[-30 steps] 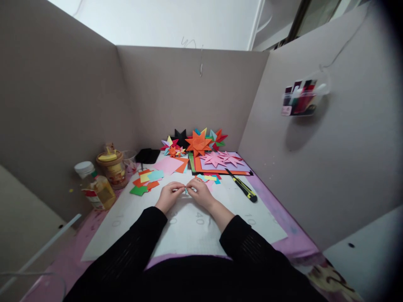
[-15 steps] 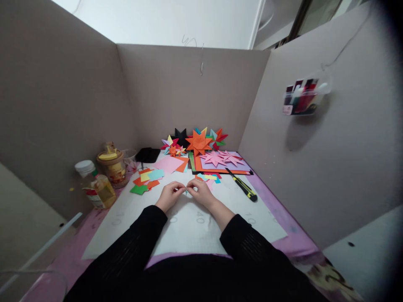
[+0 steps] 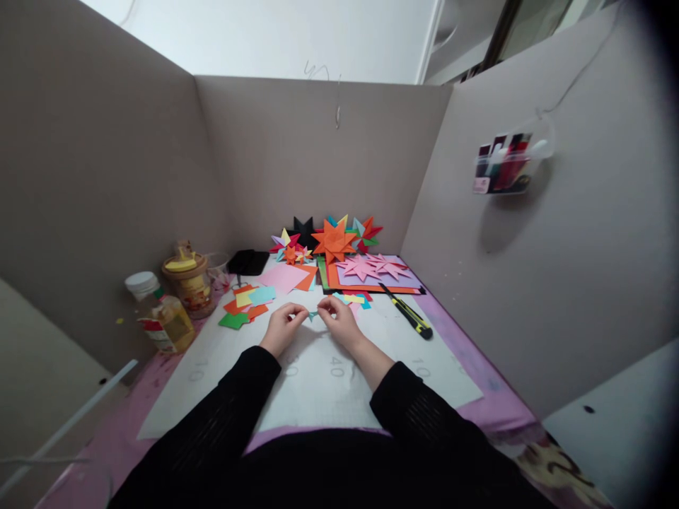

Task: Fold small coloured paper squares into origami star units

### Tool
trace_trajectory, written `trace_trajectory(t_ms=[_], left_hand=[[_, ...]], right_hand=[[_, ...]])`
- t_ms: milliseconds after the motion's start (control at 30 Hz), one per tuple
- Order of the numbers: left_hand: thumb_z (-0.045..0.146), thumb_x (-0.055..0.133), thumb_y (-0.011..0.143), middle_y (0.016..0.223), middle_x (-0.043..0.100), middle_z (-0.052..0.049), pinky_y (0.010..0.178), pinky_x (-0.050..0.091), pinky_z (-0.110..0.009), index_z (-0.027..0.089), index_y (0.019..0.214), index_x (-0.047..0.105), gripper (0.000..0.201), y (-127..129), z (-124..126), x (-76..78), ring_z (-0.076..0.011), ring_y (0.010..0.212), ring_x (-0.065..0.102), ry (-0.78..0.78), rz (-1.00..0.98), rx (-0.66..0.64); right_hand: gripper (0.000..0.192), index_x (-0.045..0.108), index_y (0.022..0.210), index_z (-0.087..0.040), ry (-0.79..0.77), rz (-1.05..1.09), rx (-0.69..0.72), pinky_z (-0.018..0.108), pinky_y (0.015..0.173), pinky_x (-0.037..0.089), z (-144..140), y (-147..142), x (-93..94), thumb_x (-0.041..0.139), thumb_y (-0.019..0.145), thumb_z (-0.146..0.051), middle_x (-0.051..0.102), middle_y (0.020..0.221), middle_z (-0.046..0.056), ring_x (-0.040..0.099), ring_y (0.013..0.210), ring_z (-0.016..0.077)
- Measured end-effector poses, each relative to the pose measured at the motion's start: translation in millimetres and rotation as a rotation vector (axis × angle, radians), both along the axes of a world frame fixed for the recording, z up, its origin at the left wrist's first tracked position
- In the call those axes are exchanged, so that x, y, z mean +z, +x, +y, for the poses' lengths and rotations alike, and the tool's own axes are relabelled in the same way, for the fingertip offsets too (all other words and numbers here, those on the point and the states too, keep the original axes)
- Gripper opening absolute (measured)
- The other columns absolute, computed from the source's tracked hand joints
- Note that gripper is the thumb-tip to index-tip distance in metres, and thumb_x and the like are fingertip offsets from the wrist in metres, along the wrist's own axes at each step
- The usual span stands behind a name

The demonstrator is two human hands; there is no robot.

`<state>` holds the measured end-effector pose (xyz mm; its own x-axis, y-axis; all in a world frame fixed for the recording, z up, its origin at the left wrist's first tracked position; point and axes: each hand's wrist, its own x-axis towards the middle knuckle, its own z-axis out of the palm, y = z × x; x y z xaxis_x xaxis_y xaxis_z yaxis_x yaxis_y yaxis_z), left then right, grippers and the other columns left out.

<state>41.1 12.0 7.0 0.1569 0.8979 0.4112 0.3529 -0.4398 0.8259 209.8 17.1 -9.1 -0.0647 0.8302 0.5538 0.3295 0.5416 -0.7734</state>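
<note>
Between my two hands, above the white mat (image 3: 318, 403), is a small folded piece of light blue paper (image 3: 312, 316). My left hand (image 3: 286, 326) pinches its left side between thumb and fingers. My right hand (image 3: 338, 322) has its fingertips closed on the right side. Much of the paper hides behind the fingertips, so its full shape does not show. Left of my left hand lie paper squares in orange, yellow, light blue and green (image 3: 233, 320). Small colored paper pieces (image 3: 354, 299) lie just beyond my right hand.
A black and yellow utility knife (image 3: 408, 313) lies at the right. Folded paper stars (image 3: 334, 240) stand at the back; pink stars (image 3: 361, 267) rest on stacked sheets. A bottle (image 3: 165, 318) and a lidded jar (image 3: 192, 286) stand left. Grey panels (image 3: 329, 155) enclose the table.
My fingertips have moved slightly apart, and more of the light blue paper shows between them. The right hand's fingers have lifted a little. The camera view has shifted slightly.
</note>
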Motion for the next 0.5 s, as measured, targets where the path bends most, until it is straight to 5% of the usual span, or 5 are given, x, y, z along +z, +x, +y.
trace_trajectory(t_ms=[500], left_hand=[[0.030, 0.048, 0.082, 0.074, 0.059, -0.002, 0.060, 0.039, -0.024, 0.017, 0.071, 0.057, 0.019, 3.7, -2.2, -0.9, -0.0139, 0.070, 0.053, 0.127, 0.091, 0.061]], right_hand=[[0.014, 0.063, 0.088, -0.020, -0.037, -0.008, 0.049, 0.029, 0.072, 0.045, -5.6, -10.7, -1.7, 0.058, 0.077, -0.026, 0.062, 0.090, 0.005, 0.057, 0.087, 0.0172]])
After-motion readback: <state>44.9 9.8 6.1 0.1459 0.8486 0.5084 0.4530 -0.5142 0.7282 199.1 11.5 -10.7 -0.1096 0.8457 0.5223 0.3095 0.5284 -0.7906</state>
